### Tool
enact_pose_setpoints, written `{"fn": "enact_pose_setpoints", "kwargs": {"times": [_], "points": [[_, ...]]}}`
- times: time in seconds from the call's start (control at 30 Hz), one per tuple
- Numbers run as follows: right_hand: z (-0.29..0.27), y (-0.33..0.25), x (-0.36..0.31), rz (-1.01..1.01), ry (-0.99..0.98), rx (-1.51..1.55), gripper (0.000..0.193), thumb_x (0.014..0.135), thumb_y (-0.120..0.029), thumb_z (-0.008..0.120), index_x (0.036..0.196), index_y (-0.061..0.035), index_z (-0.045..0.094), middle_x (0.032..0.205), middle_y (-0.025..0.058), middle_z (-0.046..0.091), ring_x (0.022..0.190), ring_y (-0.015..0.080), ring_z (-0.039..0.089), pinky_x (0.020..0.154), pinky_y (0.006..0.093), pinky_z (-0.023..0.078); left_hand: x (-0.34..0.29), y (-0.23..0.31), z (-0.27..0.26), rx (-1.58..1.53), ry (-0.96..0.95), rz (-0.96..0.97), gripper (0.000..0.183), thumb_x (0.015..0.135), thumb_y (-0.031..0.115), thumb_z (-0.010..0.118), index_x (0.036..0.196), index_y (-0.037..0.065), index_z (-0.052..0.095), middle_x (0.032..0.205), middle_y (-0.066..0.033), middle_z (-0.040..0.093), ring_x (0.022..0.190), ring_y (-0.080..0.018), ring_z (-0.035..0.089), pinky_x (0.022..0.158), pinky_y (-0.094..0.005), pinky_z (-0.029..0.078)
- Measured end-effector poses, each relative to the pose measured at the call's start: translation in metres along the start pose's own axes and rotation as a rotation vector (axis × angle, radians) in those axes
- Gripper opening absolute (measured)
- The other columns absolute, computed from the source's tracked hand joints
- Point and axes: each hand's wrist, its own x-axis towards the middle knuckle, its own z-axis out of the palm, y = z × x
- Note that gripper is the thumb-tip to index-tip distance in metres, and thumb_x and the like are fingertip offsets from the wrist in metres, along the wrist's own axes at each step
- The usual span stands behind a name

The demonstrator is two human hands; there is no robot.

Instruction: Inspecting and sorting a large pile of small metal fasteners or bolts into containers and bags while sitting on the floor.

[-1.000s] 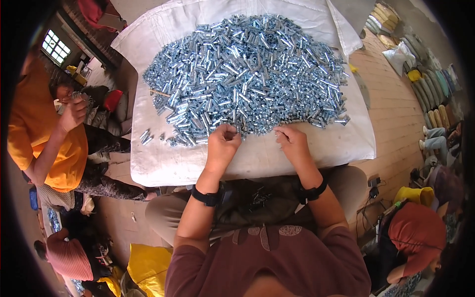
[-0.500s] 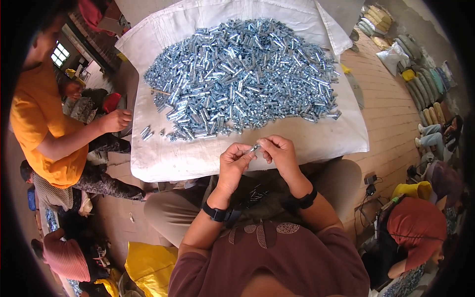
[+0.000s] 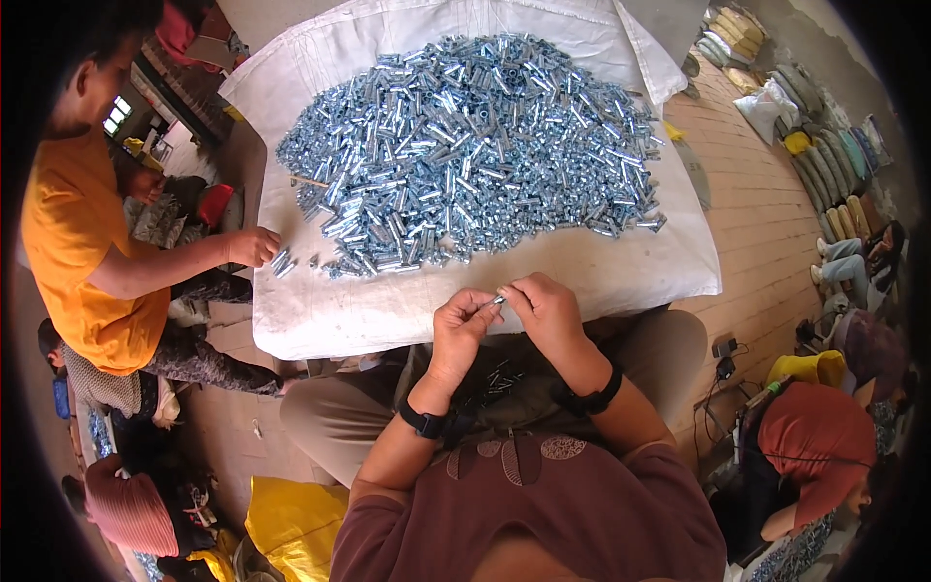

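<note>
My left hand point(image 3: 460, 328) is closed, thumb and fingers pinching a small shiny metal fastener part point(image 3: 498, 300). My right hand point(image 3: 545, 308) is closed too, its thumb and fingertips at the part's other end and partly covering it. Both hands are just above the near edge of a white cloth-covered table point(image 3: 388, 315). Beyond them lies a large heap of bluish metal sleeves and smaller fittings point(image 3: 475, 145). Several similar thin metal pieces point(image 3: 500, 380) rest in my lap, below my hands.
At the left, a person in an orange shirt point(image 3: 92, 252) has a hand point(image 3: 254, 247) beside a few loose sleeves point(image 3: 283, 263). A thin stick point(image 3: 310, 181) lies at the heap's left edge. A yellow sack point(image 3: 296, 529) is at lower left; another person point(image 3: 815, 451) bends at lower right.
The orange-shirted person's hand has moved right, over the table edge to the loose sleeves. My right hand has turned slightly, its fingers folding closer over the part.
</note>
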Motion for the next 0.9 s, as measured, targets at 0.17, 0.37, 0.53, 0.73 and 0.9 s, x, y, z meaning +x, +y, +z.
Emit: {"fn": "enact_pose_setpoints", "kwargs": {"times": [0.17, 0.37, 0.53, 0.73, 0.9], "points": [[0.016, -0.003, -0.013, 0.001, 0.062, 0.006, 0.013, 0.083, -0.016, 0.062, 0.078, -0.0036, 0.062, 0.072, 0.0131, 0.06, 0.062, 0.0328, 0.059, 0.053, 0.0407, 0.045, -0.001, -0.007, 0.005, -0.026, 0.082, -0.03, 0.003, 0.087, 0.003, 0.059, 0.088, 0.002, 0.061, 0.072, -0.0007, 0.061, 0.061, -0.0032, 0.05, 0.052, -0.0174, 0.037], [0.011, 0.042, 0.017, 0.049, -0.036, -0.293, 0.019, 0.081, -0.023, 0.064, 0.086, -0.0048, 0.061, 0.076, 0.0118, 0.06, 0.068, 0.0318, 0.059, 0.057, 0.0399, 0.047, 0.006, -0.008, -0.018, 0.569, -0.21, 0.232, 0.016, 0.084, 0.014, 0.064, 0.09, 0.0, 0.06, 0.076, -0.01, 0.065, 0.06, -0.0163, 0.057, 0.053, -0.0318, 0.046], [0.025, 0.06, 0.043, 0.032, -0.006, -0.551, 0.021, 0.076, -0.025, 0.068, 0.084, -0.0073, 0.059, 0.079, 0.0087, 0.059, 0.075, 0.0281, 0.06, 0.059, 0.0384, 0.048, 0.056, 0.022, -0.044, 1.142, 0.243, 0.434, 0.019, 0.08, 0.015, 0.065, 0.091, 0.001, 0.059, 0.083, -0.0194, 0.061, 0.067, -0.0349, 0.061, 0.058, -0.04, 0.049], [0.029, 0.063, 0.039, 0.018, 0.023, -0.532, 0.022, 0.074, -0.025, 0.071, 0.082, -0.0088, 0.058, 0.078, 0.0075, 0.058, 0.074, 0.0259, 0.06, 0.058, 0.0389, 0.048, 0.088, 0.008, -0.058, 1.417, 0.325, 0.365, 0.015, 0.078, 0.01, 0.061, 0.088, 0.002, 0.054, 0.084, -0.0178, 0.059, 0.066, -0.0348, 0.062, 0.057, -0.041, 0.051], [0.031, 0.062, 0.043, 0.129, -0.003, -0.609, 0.019, 0.075, -0.024, 0.069, 0.08, -0.0076, 0.062, 0.077, 0.0092, 0.06, 0.071, 0.0277, 0.06, 0.059, 0.0401, 0.048, 0.094, 0.013, -0.053, 1.588, 0.275, 0.311, 0.011, 0.074, 0.003, 0.058, 0.084, 0.003, 0.055, 0.082, -0.0158, 0.059, 0.067, -0.0299, 0.065, 0.057, -0.0365, 0.053]]}}
